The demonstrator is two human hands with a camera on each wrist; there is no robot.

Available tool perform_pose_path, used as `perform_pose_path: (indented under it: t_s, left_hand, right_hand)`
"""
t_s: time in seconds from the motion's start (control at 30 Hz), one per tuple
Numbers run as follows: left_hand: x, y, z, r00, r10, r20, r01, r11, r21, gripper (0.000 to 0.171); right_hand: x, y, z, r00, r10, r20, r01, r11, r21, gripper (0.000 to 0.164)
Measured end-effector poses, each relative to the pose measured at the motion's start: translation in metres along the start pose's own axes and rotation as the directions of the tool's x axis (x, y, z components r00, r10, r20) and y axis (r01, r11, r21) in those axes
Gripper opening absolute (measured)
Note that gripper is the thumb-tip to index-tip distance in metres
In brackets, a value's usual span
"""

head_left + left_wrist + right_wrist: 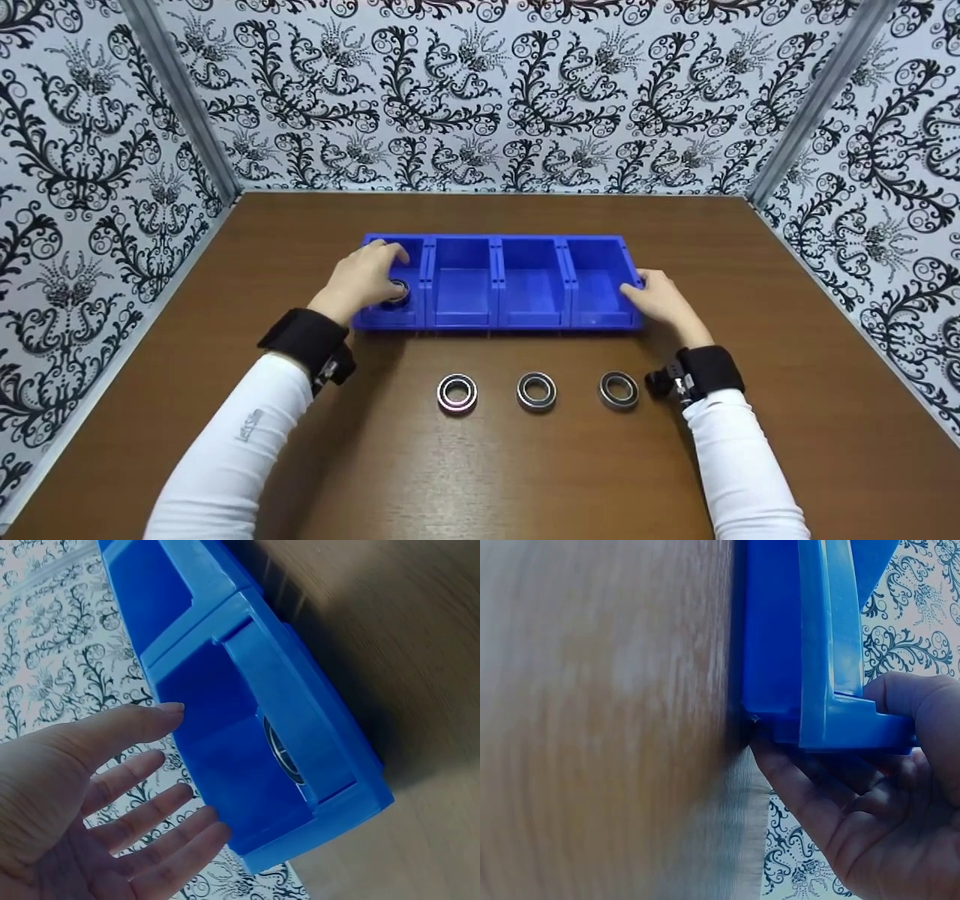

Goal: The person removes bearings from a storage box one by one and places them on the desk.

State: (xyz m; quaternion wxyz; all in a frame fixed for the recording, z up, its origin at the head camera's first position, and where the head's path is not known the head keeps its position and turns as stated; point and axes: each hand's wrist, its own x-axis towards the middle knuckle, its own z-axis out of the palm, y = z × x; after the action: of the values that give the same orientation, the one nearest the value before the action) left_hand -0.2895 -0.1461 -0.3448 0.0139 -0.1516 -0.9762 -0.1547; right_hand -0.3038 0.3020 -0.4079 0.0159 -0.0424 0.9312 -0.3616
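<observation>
A blue storage bin [460, 303] with a row of compartments stands on the table. My left hand [361, 277] is over its leftmost compartment, fingers spread and thumb apart from them. A metal ball bearing [280, 751] lies in that compartment, partly hidden behind the front lip in the left wrist view; the hand does not hold it. At the bin's other end, my right hand [661, 298] grips the side wall, thumb over the rim [885, 724] and fingers against the outside and lower edge.
In front of the bin, three more bearings lie in a row: a left one [457, 406], a middle one [536, 404] and a right one [619, 403] near the right wrist. Patterned panels [480, 97] enclose the brown table [480, 480] at the back and sides.
</observation>
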Motion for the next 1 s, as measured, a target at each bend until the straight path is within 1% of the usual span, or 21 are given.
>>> perform_pose_path:
  t_s: [0.23,0.47,0.67,0.77,1.0]
  left_hand:
    - [0.012,-0.003,0.006,1.0,-0.013,0.026,0.013,1.0,-0.011,0.05]
    - [0.016,-0.006,0.012,0.997,-0.043,0.068,0.042,0.999,0.015,0.054]
    - [0.02,-0.007,0.015,0.991,-0.076,0.114,0.072,0.997,0.036,0.059]
    - [0.023,-0.007,0.016,0.989,-0.084,0.119,0.079,0.996,0.042,0.061]
    - [0.03,-0.007,0.02,0.984,-0.109,0.142,0.101,0.993,0.062,0.062]
  right_hand:
    - [0.0,0.003,0.001,1.0,-0.003,-0.006,0.003,1.0,-0.012,0.046]
    - [0.001,0.002,0.001,1.0,0.003,-0.01,-0.003,1.0,-0.007,0.044]
    - [0.001,0.0,0.002,1.0,-0.004,-0.016,0.004,1.0,-0.016,0.043]
    - [0.001,0.001,0.002,1.0,-0.011,-0.018,0.011,1.0,-0.028,0.043]
    - [0.001,0.001,0.001,1.0,0.001,-0.01,-0.002,1.0,-0.023,0.045]
